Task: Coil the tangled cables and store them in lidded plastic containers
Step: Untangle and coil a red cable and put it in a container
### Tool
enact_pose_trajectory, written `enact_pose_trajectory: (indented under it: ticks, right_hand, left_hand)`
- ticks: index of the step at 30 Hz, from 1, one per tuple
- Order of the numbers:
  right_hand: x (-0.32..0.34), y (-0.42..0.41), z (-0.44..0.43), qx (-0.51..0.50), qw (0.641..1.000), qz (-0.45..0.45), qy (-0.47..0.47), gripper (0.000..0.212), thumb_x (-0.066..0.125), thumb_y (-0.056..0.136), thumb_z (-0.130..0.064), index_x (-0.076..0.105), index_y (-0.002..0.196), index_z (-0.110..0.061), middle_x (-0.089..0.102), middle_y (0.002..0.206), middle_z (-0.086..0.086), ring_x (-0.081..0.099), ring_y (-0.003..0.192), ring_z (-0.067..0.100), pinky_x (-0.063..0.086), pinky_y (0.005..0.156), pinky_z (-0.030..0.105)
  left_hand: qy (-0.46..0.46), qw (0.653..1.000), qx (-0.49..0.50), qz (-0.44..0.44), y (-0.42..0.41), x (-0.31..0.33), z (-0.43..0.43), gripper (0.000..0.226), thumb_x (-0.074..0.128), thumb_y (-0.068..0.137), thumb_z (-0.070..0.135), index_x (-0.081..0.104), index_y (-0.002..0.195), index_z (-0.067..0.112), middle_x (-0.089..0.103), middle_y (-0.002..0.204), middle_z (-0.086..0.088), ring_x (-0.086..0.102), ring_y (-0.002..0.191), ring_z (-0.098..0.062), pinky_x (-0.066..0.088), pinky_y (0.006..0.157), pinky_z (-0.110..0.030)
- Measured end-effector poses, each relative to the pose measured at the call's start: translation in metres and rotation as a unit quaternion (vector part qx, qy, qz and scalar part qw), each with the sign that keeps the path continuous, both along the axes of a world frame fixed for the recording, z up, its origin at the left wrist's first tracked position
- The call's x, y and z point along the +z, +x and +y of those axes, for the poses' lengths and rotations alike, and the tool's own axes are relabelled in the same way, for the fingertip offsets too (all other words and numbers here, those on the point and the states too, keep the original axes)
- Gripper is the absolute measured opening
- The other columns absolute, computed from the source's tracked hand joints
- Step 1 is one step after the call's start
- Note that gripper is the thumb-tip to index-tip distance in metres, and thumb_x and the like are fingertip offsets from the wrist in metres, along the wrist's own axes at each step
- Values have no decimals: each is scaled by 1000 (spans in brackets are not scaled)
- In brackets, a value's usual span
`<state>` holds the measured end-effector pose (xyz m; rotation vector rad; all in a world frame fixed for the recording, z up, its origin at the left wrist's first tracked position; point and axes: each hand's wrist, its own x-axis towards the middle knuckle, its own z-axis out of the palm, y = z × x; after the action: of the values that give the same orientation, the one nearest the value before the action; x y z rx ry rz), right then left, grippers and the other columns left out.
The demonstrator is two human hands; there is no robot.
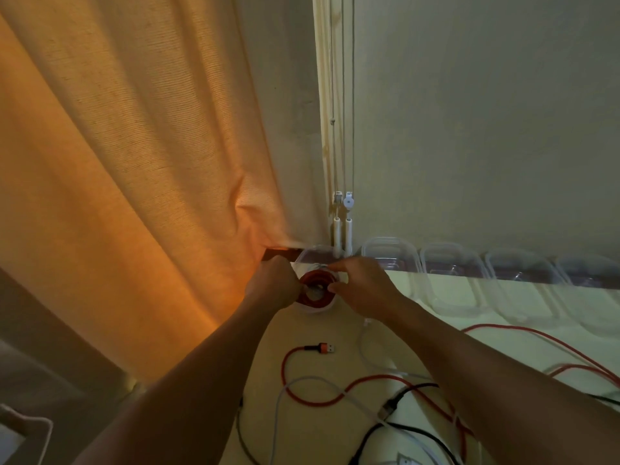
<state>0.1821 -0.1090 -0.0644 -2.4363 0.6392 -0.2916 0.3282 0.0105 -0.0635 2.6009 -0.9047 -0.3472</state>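
- Loose red cable (303, 396), white cable (278, 407) and black cable (416, 386) lie tangled on the counter (335, 367).
- Left hand (272, 284), fingers curled, grips the red coil (317, 298) inside a clear container (315, 309).
- Right hand (364, 286) pinches the coil's right edge.
- More containers (449, 263) line the wall.

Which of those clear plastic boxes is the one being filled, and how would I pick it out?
Start at the big orange curtain and follow its lower edge to the row of clear boxes along the wall. The one you want is the leftmost box, between the left hand and right hand. It alone holds a coiled red cable.
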Motion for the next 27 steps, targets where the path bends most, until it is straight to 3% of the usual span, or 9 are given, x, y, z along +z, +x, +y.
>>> enact_pose_trajectory:
  ticks: [7,11,15,20,24,27]
  right_hand:
    - [6,10,-7,1,998,66,-12,23,76,88,-27,78,111,-24,76,111,0,70,102,17,54,97,37]
    - [11,19,-12,-14,997,77,7,24,85,79,-30,80,101,-26,77,107,-1,70,96,15,57,94,39]
    - [12,27,-12,-39,996,81,21,24,90,72,-32,82,93,-24,76,101,1,70,90,18,58,90,40]
    - [4,30,-7,-58,996,71,-1,28,91,69,-36,79,88,-18,75,96,5,70,90,21,59,88,43]
    - [-4,29,-3,-68,996,44,-31,30,89,70,-43,75,82,-20,73,86,0,70,83,19,57,87,43]
    - [-6,28,-1,-69,997,34,-32,30,87,73,-44,74,84,-19,73,86,1,69,82,18,58,87,41]
  left_hand:
    - [80,996,-47,10,8,6,-10,33,85,81,30,68,99,8,63,81,0,64,81,-17,55,71,-29]
    - [112,990,-86,-28,9,11,-12,37,84,82,38,70,102,11,64,85,1,65,85,-17,59,79,-33]
    - [88,992,-89,-35,10,8,-4,34,84,82,41,74,97,12,72,92,-2,68,86,-18,59,77,-33]
    - [15,997,-71,40,11,0,10,21,85,82,30,82,91,11,74,84,-3,62,76,-11,46,64,-23]
    - [-16,995,-75,60,9,-3,13,18,84,82,26,83,84,8,76,80,-8,62,71,-14,51,67,-32]
    - [-33,996,-62,60,8,-4,14,18,85,81,27,83,81,9,74,73,-5,59,66,-11,46,61,-26]
